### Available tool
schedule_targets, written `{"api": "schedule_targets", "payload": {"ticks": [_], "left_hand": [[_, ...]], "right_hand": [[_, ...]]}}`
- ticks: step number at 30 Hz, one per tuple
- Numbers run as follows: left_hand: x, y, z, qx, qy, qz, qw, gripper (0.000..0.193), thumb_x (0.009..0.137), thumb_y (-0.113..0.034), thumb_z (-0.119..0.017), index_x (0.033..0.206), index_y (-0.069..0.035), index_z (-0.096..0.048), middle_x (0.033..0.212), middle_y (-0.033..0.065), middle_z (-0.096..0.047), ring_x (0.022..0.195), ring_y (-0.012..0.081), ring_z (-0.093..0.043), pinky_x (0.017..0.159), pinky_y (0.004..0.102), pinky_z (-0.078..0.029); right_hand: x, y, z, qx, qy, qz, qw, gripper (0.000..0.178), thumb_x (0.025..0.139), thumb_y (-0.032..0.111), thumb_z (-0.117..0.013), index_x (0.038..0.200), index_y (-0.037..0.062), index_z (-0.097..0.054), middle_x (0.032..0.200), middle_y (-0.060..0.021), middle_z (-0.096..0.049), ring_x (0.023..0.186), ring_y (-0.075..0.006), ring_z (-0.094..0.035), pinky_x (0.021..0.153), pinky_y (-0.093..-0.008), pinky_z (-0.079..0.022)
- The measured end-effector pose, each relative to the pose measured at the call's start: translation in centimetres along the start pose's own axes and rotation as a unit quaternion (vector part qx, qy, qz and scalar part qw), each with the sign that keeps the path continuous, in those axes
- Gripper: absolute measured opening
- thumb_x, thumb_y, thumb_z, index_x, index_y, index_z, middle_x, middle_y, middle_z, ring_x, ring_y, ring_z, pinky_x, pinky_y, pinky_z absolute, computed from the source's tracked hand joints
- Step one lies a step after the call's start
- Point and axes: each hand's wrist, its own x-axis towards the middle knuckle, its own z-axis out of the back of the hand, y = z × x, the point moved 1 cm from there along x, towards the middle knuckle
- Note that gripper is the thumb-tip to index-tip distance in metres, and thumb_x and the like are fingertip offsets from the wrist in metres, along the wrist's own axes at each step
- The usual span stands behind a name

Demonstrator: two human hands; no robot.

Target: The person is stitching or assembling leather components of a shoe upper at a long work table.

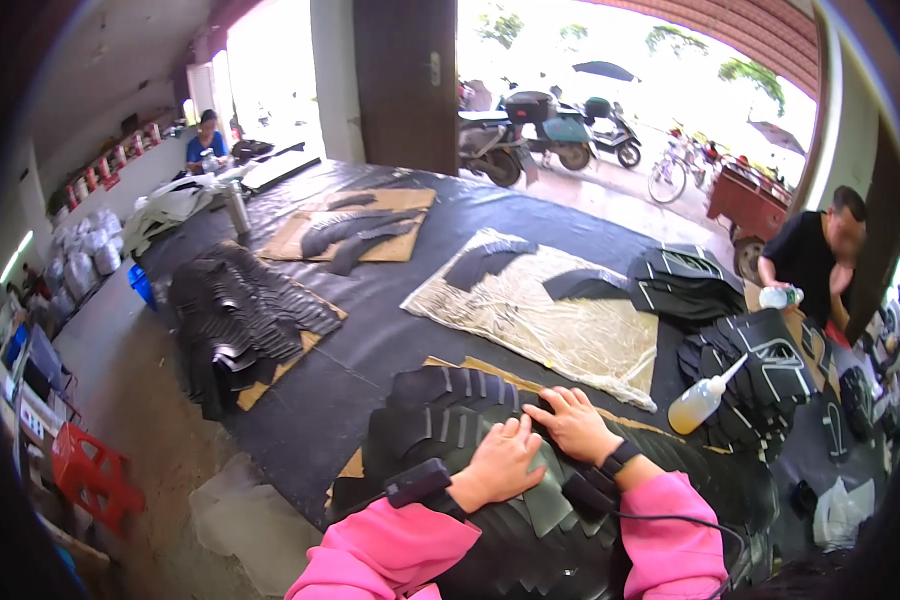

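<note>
My left hand (502,462) rests on a pile of dark, curved sheet pieces with strip-like bands, its fingertips down on the top piece (455,390) and its thumb apart. To its right, my right hand (576,428) lies on the upper right end of the same piece, fingers spread near the edge. The fingertips of both hands come close together there. I cannot see anything gripped in either hand. Under my wrists overlap more black pieces (560,510). A squeeze bottle (697,405) with yellowish liquid and a long nozzle leans to the right of my hands.
Stacked black pieces (235,320) lie at left. Cardboard (395,198) and a pale covered board (530,320) carry more pieces beyond my hands. Further black stacks (685,280) stand at right. A person (820,250) holds a white bottle (780,297); another person (208,145) sits far left. A red stool (90,478) stands lower left.
</note>
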Motion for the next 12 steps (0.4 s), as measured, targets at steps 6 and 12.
{"api": "schedule_targets", "payload": {"ticks": [6,12], "left_hand": [[-0.6,-0.3,0.5,0.01,0.043,-0.011,0.999,0.044,0.077,-0.038,-0.055,0.096,0.002,-0.051,0.116,0.0253,-0.047,0.099,0.0334,-0.047,0.086,0.0394,-0.039],[-0.6,-1.8,5.8,-0.009,0.047,-0.021,0.999,0.05,0.082,-0.043,-0.051,0.108,0.0,-0.047,0.12,0.0224,-0.044,0.108,0.0337,-0.044,0.093,0.0406,-0.034]], "right_hand": [[-3.2,0.8,1.9,0.032,0.046,-0.003,0.998,0.034,0.081,0.019,-0.051,0.115,0.0192,-0.053,0.118,-0.0107,-0.047,0.11,-0.0264,-0.042,0.093,-0.0392,-0.031],[-2.6,-2.5,2.8,0.281,0.138,-0.133,0.94,0.029,0.082,0.029,-0.053,0.106,0.0134,-0.059,0.113,-0.0091,-0.054,0.107,-0.0243,-0.048,0.095,-0.0416,-0.033]]}}
